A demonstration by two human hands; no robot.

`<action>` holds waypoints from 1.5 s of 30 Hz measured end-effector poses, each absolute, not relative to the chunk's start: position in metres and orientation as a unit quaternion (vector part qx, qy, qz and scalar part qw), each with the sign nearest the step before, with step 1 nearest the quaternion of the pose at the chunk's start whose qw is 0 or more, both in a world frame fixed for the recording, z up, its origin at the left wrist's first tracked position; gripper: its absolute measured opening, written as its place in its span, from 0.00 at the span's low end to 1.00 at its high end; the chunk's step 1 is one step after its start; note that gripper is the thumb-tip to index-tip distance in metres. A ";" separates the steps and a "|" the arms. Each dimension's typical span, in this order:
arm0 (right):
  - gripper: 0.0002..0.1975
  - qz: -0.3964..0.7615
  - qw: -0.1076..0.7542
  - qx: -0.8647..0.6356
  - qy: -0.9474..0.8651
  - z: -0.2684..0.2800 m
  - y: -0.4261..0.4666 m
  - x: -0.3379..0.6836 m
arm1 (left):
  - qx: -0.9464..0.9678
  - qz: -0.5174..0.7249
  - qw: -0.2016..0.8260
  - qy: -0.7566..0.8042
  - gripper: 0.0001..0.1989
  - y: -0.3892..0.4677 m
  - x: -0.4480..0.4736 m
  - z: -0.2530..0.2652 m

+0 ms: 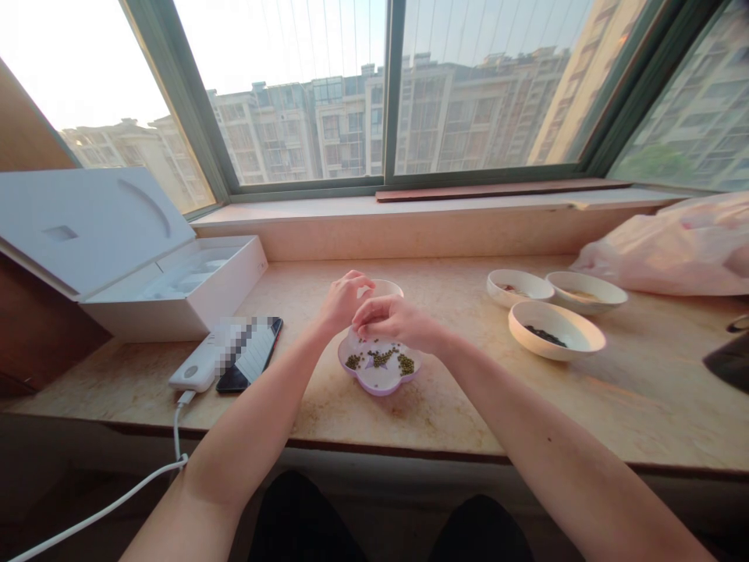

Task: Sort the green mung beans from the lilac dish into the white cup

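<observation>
A lilac, flower-shaped dish [380,384] sits on the counter between my arms, with small green beans [383,357] in several groups on its pale inside. Just behind it stands a white bowl [388,287], its contents mostly hidden by my hands. My left hand [346,300] is bent at the bowl's left side, its fingers curled; what they hold, if anything, is hidden. Over the back part of the dish, my right hand [391,320] points its closed fingertips downward in a pinch. Anything between those fingertips is too small to make out.
Three white bowls [555,332] with dark or pale bits stand at the right, before a plastic bag [672,246]. On the left are an open white box [228,289], a white power bank [199,367] with a cable, and a phone [249,363]. A dark object [729,363] lies far right.
</observation>
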State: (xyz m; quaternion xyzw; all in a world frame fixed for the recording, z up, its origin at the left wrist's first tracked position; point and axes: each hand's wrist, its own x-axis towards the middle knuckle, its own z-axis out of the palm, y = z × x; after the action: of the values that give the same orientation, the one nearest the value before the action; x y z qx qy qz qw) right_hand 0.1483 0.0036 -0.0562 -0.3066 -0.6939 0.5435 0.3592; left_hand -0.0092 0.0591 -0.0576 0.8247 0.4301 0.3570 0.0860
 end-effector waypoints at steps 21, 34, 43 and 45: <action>0.14 0.724 0.468 -0.104 -0.496 -0.021 -0.017 0.165 | 0.902 0.260 0.070 0.336 0.10 0.033 0.002 -0.049; 0.16 0.707 0.460 -0.145 -0.516 -0.018 -0.022 0.168 | 0.949 0.029 0.104 0.296 0.24 0.007 0.002 -0.044; 0.18 0.675 0.496 -0.210 -0.505 -0.018 -0.016 0.163 | 0.955 -0.050 0.051 0.289 0.12 -0.012 0.003 -0.033; 0.16 0.658 0.519 -0.224 -0.497 -0.022 -0.011 0.161 | 0.950 -0.059 0.022 0.307 0.09 -0.017 0.005 -0.035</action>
State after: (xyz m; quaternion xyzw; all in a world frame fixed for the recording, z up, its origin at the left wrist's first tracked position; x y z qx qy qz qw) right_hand 0.1612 -0.0110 -0.0218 -0.2236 -0.4974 0.6581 0.5190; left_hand 0.0048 -0.0175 -0.0351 0.9498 0.3066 -0.0591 0.0219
